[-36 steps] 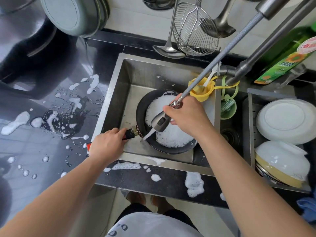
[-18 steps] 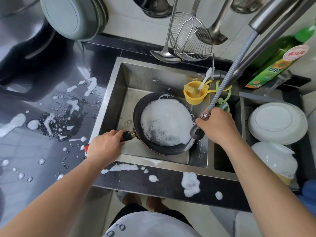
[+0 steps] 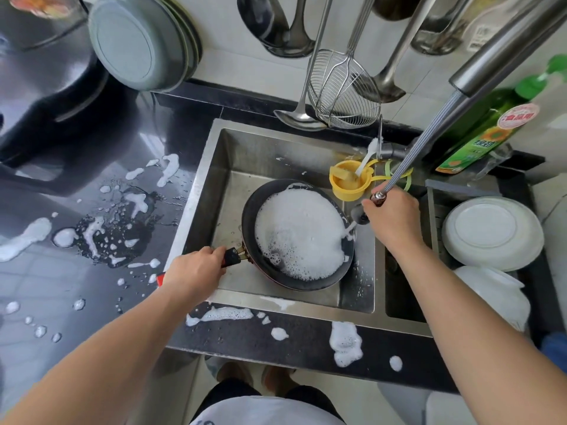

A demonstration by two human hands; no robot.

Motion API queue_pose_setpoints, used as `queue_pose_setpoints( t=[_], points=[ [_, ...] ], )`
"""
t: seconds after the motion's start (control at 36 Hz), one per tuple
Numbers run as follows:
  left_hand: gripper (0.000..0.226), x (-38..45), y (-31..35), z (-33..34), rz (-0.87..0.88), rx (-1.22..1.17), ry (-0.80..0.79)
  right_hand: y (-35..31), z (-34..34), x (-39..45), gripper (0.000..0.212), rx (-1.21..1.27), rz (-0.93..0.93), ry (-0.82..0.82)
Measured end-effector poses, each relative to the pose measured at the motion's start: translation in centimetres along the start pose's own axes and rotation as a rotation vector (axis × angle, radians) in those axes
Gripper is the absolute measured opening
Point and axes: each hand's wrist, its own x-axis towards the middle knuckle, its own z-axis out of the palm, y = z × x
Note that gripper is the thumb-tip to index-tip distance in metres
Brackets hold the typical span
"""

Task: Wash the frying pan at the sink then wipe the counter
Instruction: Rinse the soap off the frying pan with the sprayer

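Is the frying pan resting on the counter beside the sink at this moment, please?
No, the frying pan, full of suds, sits inside the sink basin, with the left hand gripping its handle.

White plate (image 3: 491,233), yellow cup (image 3: 349,182), green bottle (image 3: 487,130), hanging strainer (image 3: 343,87), perhaps a ladle (image 3: 299,119)

My counter (image 3: 92,302): dark, glossy, wet. White foam patches (image 3: 33,233) and droplets scattered left of my sink (image 3: 211,167); a water puddle (image 3: 122,228) among them. More foam blobs (image 3: 345,343) on the dark front ledge (image 3: 306,342). Green bottle (image 3: 478,130) standing far right.
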Motion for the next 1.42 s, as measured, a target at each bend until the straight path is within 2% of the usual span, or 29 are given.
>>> queue_pose_setpoints(
  t=[0.11, 0.17, 0.25, 0.31, 0.44, 0.61, 0.72, 0.89, 0.97, 1.11, 1.22, 1.33, 1.42],
  points=[
    [0.025, 0.0, 0.7, -2.2, 0.033, 0.014, -0.091, -0.5, 0.3, 0.6, 0.021, -0.024, -0.028, 0.003],
    [0.022, -0.2, 1.0, -3.7, 0.003, -0.058, -0.232, -0.7, -0.2, 0.5, 0.020, -0.030, -0.027, -0.033],
    [0.019, -0.3, 1.0, -5.3, -0.097, -0.535, -0.575, -0.7, -1.3, -0.4, 0.020, -0.090, 0.004, -0.138],
    [0.016, -0.8, 0.8, -6.3, -0.137, -0.758, -0.692, -0.6, -2.0, -1.4, 0.020, -0.094, 0.036, -0.216],
    [0.021, -1.9, 0.1, -7.1, -0.198, -0.976, -0.785, -0.2, -2.4, -3.6, 0.021, -0.090, 0.062, -0.281],
    [0.025, -3.4, -0.2, -6.7, -0.366, -1.397, -0.894, -0.3, -1.7, -2.2, 0.023, -0.063, 0.053, -0.208],
    [0.022, -3.9, -0.6, -6.1, -0.456, -1.569, -0.941, -1.5, -0.2, -0.1, 0.025, 0.029, 0.064, -0.140],
    [0.026, -4.3, 0.0, -4.8, -0.447, -1.558, -0.936, -5.9, 2.5, 1.4, 0.022, 0.399, 0.023, -0.106],
    [0.029, -4.3, 0.1, -4.7, -0.407, -1.511, -0.922, -8.2, 3.5, 1.7, 0.018, 0.482, -0.006, -0.154],
    [0.025, -4.5, 0.1, -5.0, -0.360, -1.428, -0.886, -9.8, 3.6, 0.5, 0.009, 0.514, -0.048, -0.329],
    [0.024, -4.3, 0.4, -6.1, -0.390, -1.404, -0.857, -8.8, 3.4, -0.9, 0.017, 0.522, -0.028, -0.466],
    [0.021, -3.9, 1.0, -7.3, -0.346, -1.272, -0.844, -6.4, 2.2, -1.5, 0.014, 0.454, -0.012, -0.515],
    [0.016, -3.6, 2.0, -8.9, -0.331, -1.140, -0.740, -4.2, 0.9, -1.3, 0.015, 0.322, 0.027, -0.502]
  ],
)
